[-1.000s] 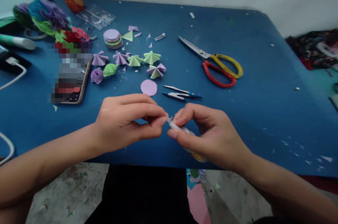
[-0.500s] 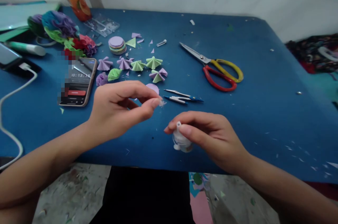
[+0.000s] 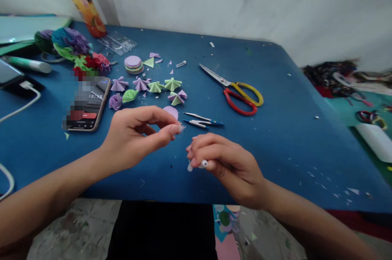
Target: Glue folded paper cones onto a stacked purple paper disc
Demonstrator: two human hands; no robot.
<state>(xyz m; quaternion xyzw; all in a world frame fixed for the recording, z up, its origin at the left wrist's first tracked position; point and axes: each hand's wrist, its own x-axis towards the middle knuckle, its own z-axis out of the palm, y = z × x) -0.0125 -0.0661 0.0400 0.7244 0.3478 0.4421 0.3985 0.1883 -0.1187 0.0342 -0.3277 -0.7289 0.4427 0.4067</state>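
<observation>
My left hand point(image 3: 141, 135) is closed in a pinch, thumb against forefinger, on a small clear, whitish scrap point(image 3: 181, 128). To its right, my right hand point(image 3: 228, 162) wraps round a small white squeeze bottle point(image 3: 202, 165). Only the bottle's narrow nozzle and another white bit beside it show; the fingers hide the body. Beyond my hands lie two pairs of blue-tipped tweezers point(image 3: 203, 121) and a lilac paper disc point(image 3: 170, 112). Folded lilac and green paper pieces point(image 3: 155, 87) stand past my left hand.
Scissors point(image 3: 228, 84) with red and yellow handles lie right of centre. At the left are a phone point(image 3: 92, 105), a white cable point(image 3: 23, 107) and ruffled coloured fabric point(image 3: 72, 43). A stack of paper discs point(image 3: 133, 64) and a drink bottle point(image 3: 87, 11) stand farther back.
My right hand has turned over and closed round the white bottle, tipping it so that its body is hidden. My left hand keeps its pinch. The camera view has shifted a little.
</observation>
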